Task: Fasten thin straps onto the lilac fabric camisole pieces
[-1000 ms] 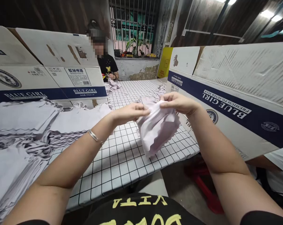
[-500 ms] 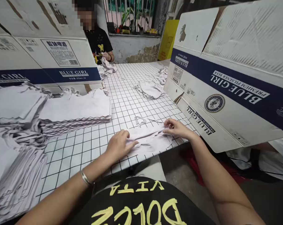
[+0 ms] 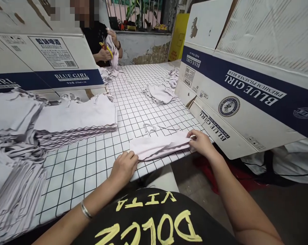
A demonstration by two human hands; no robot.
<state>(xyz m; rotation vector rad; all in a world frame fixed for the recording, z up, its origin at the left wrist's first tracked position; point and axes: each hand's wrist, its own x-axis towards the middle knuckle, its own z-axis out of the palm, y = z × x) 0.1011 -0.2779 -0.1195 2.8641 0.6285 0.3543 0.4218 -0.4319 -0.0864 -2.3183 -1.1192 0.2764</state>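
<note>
A pale pinkish-white cloth piece [image 3: 159, 144] lies folded lengthwise near the table's front edge, with thin straps [image 3: 150, 127] trailing from its far side. My left hand [image 3: 125, 166] is closed on its left end, fingertips bent over the near corner. At the opposite end, my right hand [image 3: 200, 142] pinches the edge between thumb and fingers. Between my hands the near edge shows several loose layers. To the left sits a neat stack of similar cloth pieces [image 3: 77, 114], with their wavy edges toward me.
More cloth piles [image 3: 16, 190] fill the left side. Cardboard beer boxes stand at left [image 3: 74, 54] and right [image 3: 246, 95]. A small cloth heap [image 3: 159, 94] lies farther back on the grid-patterned tablecloth [image 3: 133, 80]. Across the table, a person [image 3: 100, 44] holds yellow-handled scissors [image 3: 106, 49] and cloth.
The crumpled cloth is now flatter and its near edge straighter. My hands have moved apart, left hand leftward and right hand rightward. The person opposite has raised cloth and scissors.
</note>
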